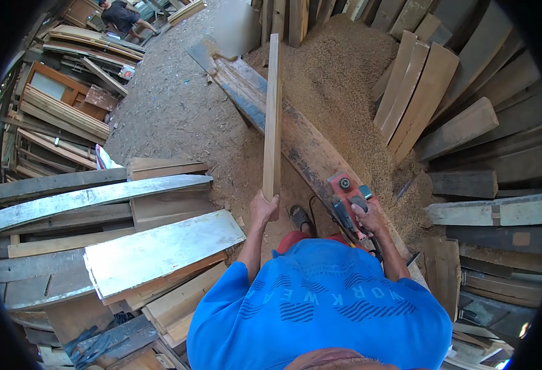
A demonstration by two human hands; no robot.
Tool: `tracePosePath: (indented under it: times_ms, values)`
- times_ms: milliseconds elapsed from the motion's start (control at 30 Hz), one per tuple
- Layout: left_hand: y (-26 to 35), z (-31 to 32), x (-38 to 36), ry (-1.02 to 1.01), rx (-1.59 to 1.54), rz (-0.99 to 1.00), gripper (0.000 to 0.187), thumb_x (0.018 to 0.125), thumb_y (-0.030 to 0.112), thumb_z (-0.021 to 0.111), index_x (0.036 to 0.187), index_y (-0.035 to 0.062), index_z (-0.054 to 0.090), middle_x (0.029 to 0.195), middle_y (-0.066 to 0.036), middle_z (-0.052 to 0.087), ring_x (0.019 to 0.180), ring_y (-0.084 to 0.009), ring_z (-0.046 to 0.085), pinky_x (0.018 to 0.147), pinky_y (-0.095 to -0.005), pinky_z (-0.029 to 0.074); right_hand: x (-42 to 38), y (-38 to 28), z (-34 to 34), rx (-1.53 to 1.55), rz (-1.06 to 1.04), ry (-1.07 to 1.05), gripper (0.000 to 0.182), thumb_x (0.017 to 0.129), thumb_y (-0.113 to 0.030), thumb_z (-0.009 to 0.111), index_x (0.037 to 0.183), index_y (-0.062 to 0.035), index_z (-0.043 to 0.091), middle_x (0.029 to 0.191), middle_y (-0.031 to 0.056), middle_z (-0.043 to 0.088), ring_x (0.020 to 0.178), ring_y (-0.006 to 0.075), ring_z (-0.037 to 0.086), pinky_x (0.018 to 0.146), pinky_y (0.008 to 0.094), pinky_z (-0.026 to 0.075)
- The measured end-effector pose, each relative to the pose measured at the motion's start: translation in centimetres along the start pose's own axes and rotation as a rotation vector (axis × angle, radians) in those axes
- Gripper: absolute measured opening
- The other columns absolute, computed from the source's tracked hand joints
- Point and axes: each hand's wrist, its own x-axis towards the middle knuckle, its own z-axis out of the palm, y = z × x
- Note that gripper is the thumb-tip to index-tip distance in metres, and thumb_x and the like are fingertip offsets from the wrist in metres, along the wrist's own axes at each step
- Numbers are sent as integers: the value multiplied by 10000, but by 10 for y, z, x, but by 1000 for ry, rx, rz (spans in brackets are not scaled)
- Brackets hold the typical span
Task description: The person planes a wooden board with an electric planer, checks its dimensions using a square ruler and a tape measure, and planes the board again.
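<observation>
Wrapped round the near end of a long wooden plank (273,117), my left hand (263,208) holds it out in front of me. The plank's far end rises over the workbench beam (308,139) and overlaps it in this view. My right hand (368,217) grips the handle of a red electric planer (352,198), which sits on the near part of the beam. A dark cord (313,213) runs close by the planer. The beam is worn and stained, and it slants from upper left to lower right.
Stacked boards and a pale panel (166,250) lie on my left. Leaning planks (428,98) and more timber (462,184) line the right side. Wood shavings (339,58) heap behind the beam. Far off at upper left, a person (122,17) is beside stacked wood.
</observation>
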Motion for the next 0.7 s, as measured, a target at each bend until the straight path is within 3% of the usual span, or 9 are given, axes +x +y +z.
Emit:
tracePosePath:
  times_ms: [67,167,233,367,467,533,600,667,700]
  values:
    - [-8,4,6,8,-8,-1,517,799,341,755,1213,45,666,1075,-234,728,1046,-394,701,915,-473,546,-7,-11,0,-8,56,3,475,952,-464,654,1068,-3,664,697,71,614,562,182,593,525,356,478]
    - [-10,-1,8,2,46,6,489,806,369,761,1155,35,690,1030,-232,735,998,-394,714,871,-472,556,4,0,-2,-266,-108,29,546,948,-500,632,1139,11,666,856,154,694,782,290,673,732,420,527]
    - [-41,18,28,-22,76,10,465,814,409,769,1085,36,714,981,-220,745,945,-386,728,816,-466,563,5,5,-1,-271,-149,44,595,943,-529,616,1191,10,664,1030,209,715,985,352,667,887,458,494]
    - [-59,19,38,-119,-111,4,477,852,329,766,1190,1,688,1019,-154,756,907,-247,725,807,-400,554,-5,30,-4,-95,-265,281,606,944,-511,627,1292,-14,623,1202,242,676,1097,373,657,961,450,507]
    - [-32,8,25,-148,-142,24,471,865,279,755,1180,-61,671,1029,-144,743,927,-222,706,817,-371,547,-28,74,-42,-295,-77,670,536,952,-395,664,1286,22,610,1205,239,678,1137,376,655,1022,442,498]
    - [-34,3,27,-166,-223,16,474,872,256,751,1192,-80,656,1044,-143,734,928,-221,700,818,-359,543,-56,133,-73,-572,92,846,596,951,-419,641,1353,15,567,1303,257,635,1229,379,599,1087,466,443]
    - [-38,6,30,-183,-350,-1,478,878,231,748,1211,-95,639,1065,-143,723,926,-225,695,815,-346,539,-84,215,-100,-674,406,903,670,941,-500,606,1369,14,564,1366,259,600,1346,367,505,1148,471,376]
    - [-42,5,31,-201,-379,-49,476,881,218,746,1226,-89,630,1081,-138,713,918,-221,689,817,-341,539,-144,204,-114,-525,731,914,759,928,-577,571,1382,31,551,1425,256,559,1419,361,428,1181,467,332]
    - [-43,5,33,-205,-395,-72,475,882,211,745,1233,-86,625,1089,-136,708,914,-219,686,818,-338,538,-159,226,-117,-486,749,922,769,921,-577,579,1385,35,545,1440,258,544,1418,374,427,1179,467,337]
